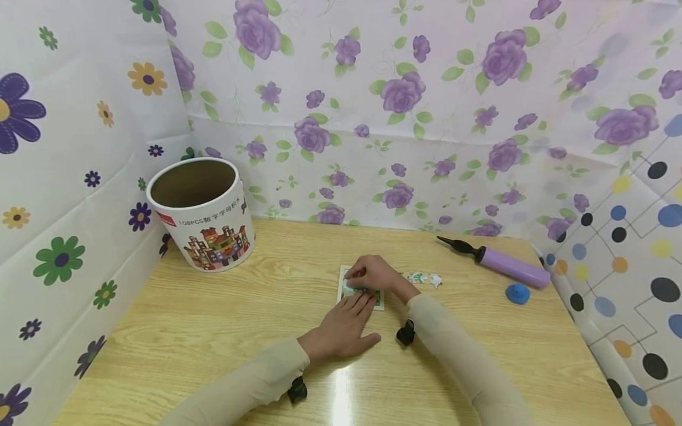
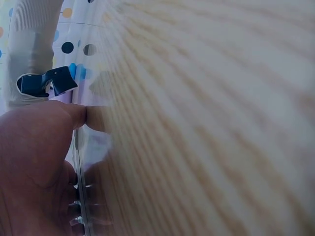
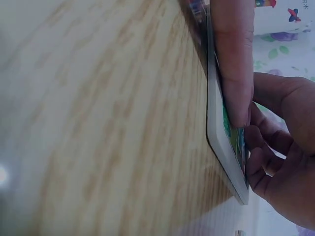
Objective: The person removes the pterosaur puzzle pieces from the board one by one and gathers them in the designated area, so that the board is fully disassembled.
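On the wooden table, my flat left hand steadies the small white-framed puzzle board; right hand pinches a piece, two loose pieces seemingly left.

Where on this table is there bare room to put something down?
Free: the wide wood of the table between the tub and the left hand, and the near right corner. Crowded: around the puzzle board, loose pieces, pump and blue balloon.

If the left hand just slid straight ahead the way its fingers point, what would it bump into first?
Probably the right hand. The left hand lies flat, its fingertips on the puzzle board, pointing away from the person, and the right hand rests on that board just beyond. Depth is hard to judge.
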Available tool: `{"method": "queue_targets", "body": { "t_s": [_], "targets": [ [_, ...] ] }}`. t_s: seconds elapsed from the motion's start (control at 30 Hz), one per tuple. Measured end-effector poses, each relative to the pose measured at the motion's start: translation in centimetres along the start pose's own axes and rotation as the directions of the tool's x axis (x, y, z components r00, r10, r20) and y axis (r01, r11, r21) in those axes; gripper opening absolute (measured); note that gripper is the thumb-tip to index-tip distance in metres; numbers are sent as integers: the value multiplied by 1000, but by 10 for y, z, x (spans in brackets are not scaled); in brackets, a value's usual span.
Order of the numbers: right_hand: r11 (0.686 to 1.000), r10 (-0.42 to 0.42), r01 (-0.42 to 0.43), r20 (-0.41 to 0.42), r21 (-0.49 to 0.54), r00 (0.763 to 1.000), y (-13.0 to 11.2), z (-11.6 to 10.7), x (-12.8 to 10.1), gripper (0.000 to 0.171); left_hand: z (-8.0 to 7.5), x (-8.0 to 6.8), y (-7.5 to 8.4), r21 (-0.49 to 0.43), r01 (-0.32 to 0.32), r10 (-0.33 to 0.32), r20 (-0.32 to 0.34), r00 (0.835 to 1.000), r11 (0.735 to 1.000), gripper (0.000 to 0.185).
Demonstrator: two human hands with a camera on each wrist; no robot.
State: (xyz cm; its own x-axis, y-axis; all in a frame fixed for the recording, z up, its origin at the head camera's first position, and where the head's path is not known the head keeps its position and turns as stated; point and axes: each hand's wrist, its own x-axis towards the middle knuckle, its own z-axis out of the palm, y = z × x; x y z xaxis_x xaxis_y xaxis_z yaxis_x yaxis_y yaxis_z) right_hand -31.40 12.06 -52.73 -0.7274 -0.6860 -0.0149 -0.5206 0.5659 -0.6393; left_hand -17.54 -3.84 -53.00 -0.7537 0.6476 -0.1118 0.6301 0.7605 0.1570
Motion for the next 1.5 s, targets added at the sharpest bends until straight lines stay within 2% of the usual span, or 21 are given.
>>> {"method": "queue_targets", "body": {
  "t_s": [0.17,0.6,0.97,1.27,1.5],
  "targets": [
    [1000,13,-13,8,-13,1000,-1,0,2,18,-1,0,0,0,-4,4,-5,1000,1000,81],
    [998,48,-48,2,31,999,-8,2,1,10,-3,-1,1,-23,-13,12,-18,1000,1000,80],
    [996,28,-27,-8,90,1000,-10,1,-1,4,-3,-1,2,-2,-6,6,-18,1000,1000,80],
    [992,-7,11,-29,122,1000,-8,0,-3,6,-3,0,1,0,-4,4,-25,1000,1000,81],
    [994,27,-21,-54,103,998,-7,-2,-5,12,-3,0,2,-1,-1,1,-21,1000,1000,80]
  ]
}}
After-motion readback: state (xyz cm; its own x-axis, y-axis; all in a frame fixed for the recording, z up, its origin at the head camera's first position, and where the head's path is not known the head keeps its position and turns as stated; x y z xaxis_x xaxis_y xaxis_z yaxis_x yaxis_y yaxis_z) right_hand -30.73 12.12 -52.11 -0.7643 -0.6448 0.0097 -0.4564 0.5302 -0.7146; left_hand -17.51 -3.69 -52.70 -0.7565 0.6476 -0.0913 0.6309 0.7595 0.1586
